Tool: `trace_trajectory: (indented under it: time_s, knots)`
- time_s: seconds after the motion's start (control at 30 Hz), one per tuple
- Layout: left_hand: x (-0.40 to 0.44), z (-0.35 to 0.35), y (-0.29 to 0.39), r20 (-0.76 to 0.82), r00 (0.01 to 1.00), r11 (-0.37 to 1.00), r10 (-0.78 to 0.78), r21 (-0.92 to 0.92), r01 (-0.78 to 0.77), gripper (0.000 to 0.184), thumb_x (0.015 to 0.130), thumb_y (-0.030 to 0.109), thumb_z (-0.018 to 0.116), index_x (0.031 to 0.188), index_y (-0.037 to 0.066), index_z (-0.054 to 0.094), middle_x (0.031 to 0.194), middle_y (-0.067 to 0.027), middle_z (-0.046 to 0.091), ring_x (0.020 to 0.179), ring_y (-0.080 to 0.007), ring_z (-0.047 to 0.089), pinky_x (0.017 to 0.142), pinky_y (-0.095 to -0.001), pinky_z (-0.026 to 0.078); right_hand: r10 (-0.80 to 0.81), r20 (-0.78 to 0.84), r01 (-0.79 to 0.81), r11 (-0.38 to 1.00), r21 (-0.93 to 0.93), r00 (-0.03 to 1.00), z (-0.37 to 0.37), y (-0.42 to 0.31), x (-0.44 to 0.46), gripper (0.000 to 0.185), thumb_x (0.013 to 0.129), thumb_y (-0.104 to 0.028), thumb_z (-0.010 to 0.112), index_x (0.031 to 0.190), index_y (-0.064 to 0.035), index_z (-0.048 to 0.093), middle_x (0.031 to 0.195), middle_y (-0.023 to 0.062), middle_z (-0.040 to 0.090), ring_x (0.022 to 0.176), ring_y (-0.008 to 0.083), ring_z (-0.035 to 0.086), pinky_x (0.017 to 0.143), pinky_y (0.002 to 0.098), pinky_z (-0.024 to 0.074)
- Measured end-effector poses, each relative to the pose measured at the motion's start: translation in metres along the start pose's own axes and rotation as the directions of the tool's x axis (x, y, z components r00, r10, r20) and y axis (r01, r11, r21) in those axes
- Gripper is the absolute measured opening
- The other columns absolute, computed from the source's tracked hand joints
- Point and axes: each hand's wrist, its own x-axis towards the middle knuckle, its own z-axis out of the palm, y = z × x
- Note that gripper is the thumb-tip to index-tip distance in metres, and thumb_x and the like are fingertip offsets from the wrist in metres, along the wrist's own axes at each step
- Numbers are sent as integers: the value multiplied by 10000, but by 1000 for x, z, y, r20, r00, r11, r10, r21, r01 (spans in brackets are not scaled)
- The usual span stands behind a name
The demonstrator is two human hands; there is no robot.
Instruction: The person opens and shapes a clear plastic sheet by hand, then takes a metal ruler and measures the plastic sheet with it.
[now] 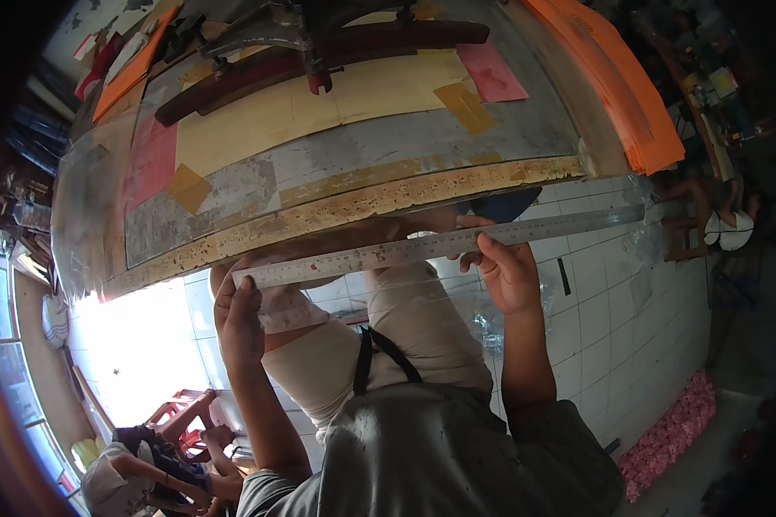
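Observation:
A long metal ruler [362, 258] lies across the view in front of the table edge, its right end slightly higher. My left hand [240, 314] pinches the ruler's left end, thumb on top. My right hand [504, 271] grips the ruler right of its middle, with the thumb on its face and some fingers behind it. Below the ruler, a clear sheet seems to hang, but its edges are hard to make out. The worn table edge [388, 196] is just beyond the ruler.
On the table are yellow paper [319, 112], pink pieces [491, 72], a dark curved clamp bar [371, 41] and stacked orange sheets [616, 77]. One person sits at lower left [138, 478], another at far right [733, 226]. A pink heap [668, 435] is on the floor.

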Motion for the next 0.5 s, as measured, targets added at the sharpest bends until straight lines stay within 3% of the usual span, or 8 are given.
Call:
trace_trajectory:
  time_s: [0.07, 0.23, 0.5]
  knots:
    - [1, -1, -3, -26, 999, 1000, -23, 15, 24, 473, 997, 167, 592, 1422, -13, 485, 929, 30, 610, 665, 1, 399, 606, -145, 304, 4, -6, -4, 1000, 3, 1000, 2, -2, 0, 380, 1018, -134, 544, 1318, 98, 561, 1090, 195, 713, 905, 266, 719, 701, 333, 526]
    - [-1, 3, 1, -27, 999, 999, -27, 30, 28, 503, 985, 207, 624, 1413, -22, 492, 813, 74, 502, 661, -1, 387, 595, -154, 284, 8, -25, -7, 1000, 15, 1000, 0, 0, 1, 370, 1015, -136, 549, 1305, 92, 571, 1053, 185, 723, 896, 253, 720, 699, 326, 522]
    - [-1, -4, -6, -27, 999, 1000, -16, 2, 16, 476, 981, 196, 640, 1387, -32, 538, 823, 70, 501, 666, -8, 391, 606, -166, 291, 10, -18, -10, 1000, 12, 1000, 0, 1, 2, 356, 1009, -142, 560, 1285, 81, 584, 1014, 170, 727, 897, 249, 715, 697, 321, 520]
